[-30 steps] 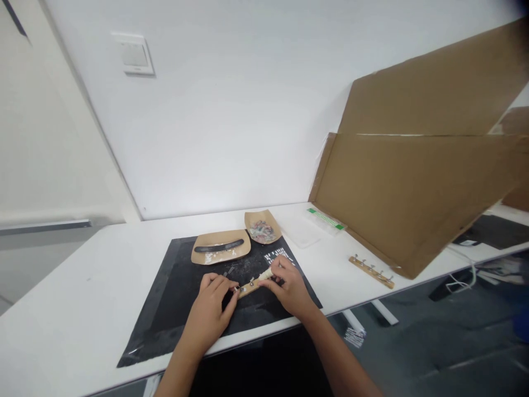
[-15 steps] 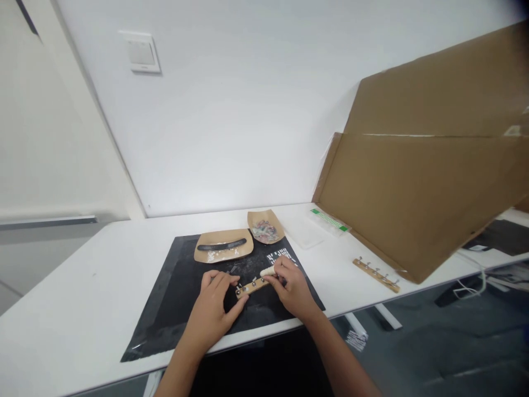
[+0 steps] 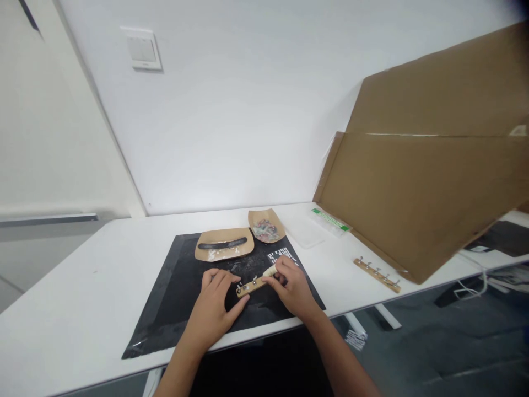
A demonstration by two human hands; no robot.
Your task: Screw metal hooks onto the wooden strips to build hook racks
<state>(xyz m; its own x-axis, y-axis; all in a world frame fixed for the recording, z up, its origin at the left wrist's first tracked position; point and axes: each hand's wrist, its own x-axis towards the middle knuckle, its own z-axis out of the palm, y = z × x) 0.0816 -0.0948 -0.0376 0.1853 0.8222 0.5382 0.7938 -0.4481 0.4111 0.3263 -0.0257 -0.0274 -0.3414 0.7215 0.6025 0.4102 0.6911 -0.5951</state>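
Note:
My left hand [image 3: 215,298] is closed at the left end of a short wooden strip [image 3: 258,283], thumb along its near edge. Small metal pegs stand up from the strip, which lies over a black mat [image 3: 165,309]. At the strip's right end my right hand [image 3: 291,286] is closed, thumb and fingers pinching there and covering that end. A cream-coloured covering or piece [image 3: 270,271] shows at its fingertips; I cannot tell which. Beyond the right hand, small white pieces [image 3: 278,255] lie in rows on the mat.
A paper tray [image 3: 202,255] holds a dark curved file [image 3: 223,244] and white bits. Another paper tray [image 3: 254,216] contains coloured bits. On the white table [image 3: 91,286] to the right are a second pegged wooden strip [image 3: 377,274], a clear box [image 3: 329,221] and a large cardboard sheet [image 3: 417,187].
The cream-coloured piece at my right fingertips has tilted and shifted slightly right, and a peg near the right hand no longer shows. My left hand keeps its place on the strip.

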